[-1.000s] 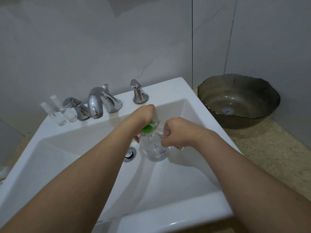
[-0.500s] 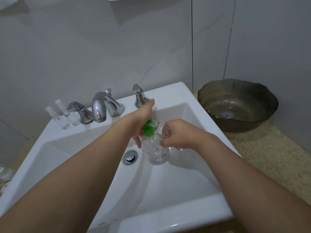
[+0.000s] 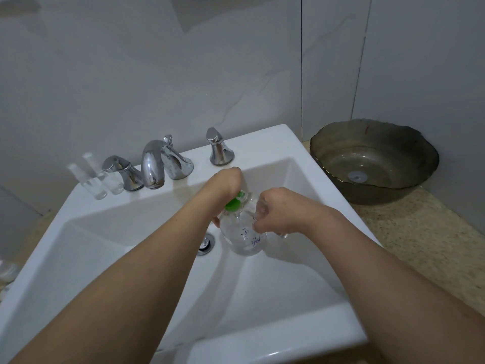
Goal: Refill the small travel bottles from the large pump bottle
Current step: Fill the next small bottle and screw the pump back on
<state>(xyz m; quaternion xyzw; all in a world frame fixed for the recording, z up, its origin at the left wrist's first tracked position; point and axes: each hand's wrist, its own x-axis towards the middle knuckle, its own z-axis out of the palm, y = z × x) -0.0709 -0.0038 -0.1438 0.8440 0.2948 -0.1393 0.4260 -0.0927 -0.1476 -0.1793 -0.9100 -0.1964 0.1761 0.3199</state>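
Over the white sink basin I hold a large clear pump bottle with a green pump head. My left hand is curled over the pump head from above. My right hand grips a small clear travel bottle, mostly hidden by my fingers, right beside the pump's spout. Two more small clear travel bottles stand on the sink ledge at the far left, beside the left tap handle.
A chrome faucet with two handles stands on the back ledge. The drain plug lies just left of the pump bottle. A dark glass bowl sits on the speckled counter to the right. Tiled wall behind.
Both hands stay at the pump bottle; my left hand has curled back down over the green pump head after lifting its fingers half a second ago. The camera has tilted slightly.
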